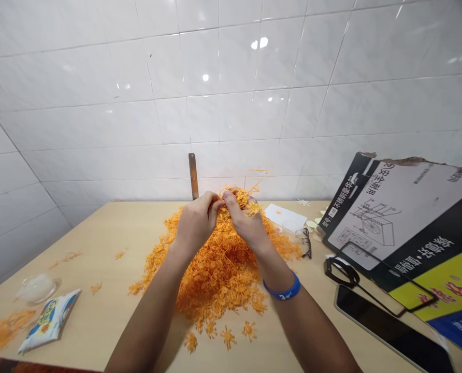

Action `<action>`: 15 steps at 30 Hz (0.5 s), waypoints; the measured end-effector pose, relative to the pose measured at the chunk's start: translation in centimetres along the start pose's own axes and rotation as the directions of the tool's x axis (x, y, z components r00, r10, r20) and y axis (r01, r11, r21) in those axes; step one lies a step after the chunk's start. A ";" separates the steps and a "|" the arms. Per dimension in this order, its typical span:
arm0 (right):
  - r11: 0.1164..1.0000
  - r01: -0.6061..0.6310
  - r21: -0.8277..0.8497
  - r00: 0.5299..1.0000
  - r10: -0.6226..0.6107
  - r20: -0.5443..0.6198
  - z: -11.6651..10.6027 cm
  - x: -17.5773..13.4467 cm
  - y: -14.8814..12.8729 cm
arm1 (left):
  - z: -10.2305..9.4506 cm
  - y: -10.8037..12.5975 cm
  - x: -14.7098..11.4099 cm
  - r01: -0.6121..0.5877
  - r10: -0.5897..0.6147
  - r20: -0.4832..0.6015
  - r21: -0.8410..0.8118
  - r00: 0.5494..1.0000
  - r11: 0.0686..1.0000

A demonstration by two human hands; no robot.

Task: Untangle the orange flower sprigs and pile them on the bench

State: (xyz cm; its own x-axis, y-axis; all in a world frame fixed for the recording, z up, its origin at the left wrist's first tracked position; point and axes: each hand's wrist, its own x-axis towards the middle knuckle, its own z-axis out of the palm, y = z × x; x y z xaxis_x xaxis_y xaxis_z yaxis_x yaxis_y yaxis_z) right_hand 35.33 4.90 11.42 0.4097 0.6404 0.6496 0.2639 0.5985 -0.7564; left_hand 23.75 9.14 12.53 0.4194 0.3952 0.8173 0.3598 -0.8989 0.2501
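Observation:
A large heap of orange spider-shaped pieces (219, 269), small with thin legs, is spread over the table. Above its far side, my two hands meet. My right hand (246, 223) is closed around a bunch of orange spider-shaped pieces (243, 197), whose thin legs stick out past the fingers. The fingers of my left hand (198, 216) are pinched together against the tip of the right thumb. What lies between those left fingertips is mostly hidden. A blue wristband (283, 290) circles my right wrist.
On the right are a phone (394, 326), a black frame-like stand (343, 272), eyeglasses (306, 243) and a printed cardboard box (402, 223). A white sheet (285, 217) lies behind the heap. On the left are a small packet (49, 320) and a clear, whitish lump (37, 288). A tiled wall (118, 124) borders the table.

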 end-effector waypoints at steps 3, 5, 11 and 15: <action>0.997 -0.051 -0.055 0.989 0.043 -0.140 0.2 0.0 0.1 | 0.0 0.5 0.1 0.111 -0.092 0.131 -0.149 0.987 0.983; 0.985 -0.168 -0.041 0.967 0.157 -0.200 0.3 0.0 0.3 | 0.1 0.6 0.2 0.171 -0.122 0.193 -0.265 0.974 0.949; 0.959 -0.268 0.088 0.917 0.282 -0.281 0.8 0.2 1.1 | 1.1 1.6 -0.2 0.237 -0.190 0.160 -0.363 0.969 0.901; 0.911 -0.361 0.198 0.895 0.398 -0.199 1.2 -0.5 0.6 | 1.8 2.2 -0.7 0.184 -0.167 0.084 -0.282 0.982 0.942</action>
State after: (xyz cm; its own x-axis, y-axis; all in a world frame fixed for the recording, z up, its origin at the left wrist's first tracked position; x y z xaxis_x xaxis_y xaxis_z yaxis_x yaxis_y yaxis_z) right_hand 34.24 5.54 10.75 0.6461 0.7158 0.2649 -0.0809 0.4094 -0.9088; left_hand 25.72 7.26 11.59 0.4216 0.5541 0.7178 0.1810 -0.8271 0.5321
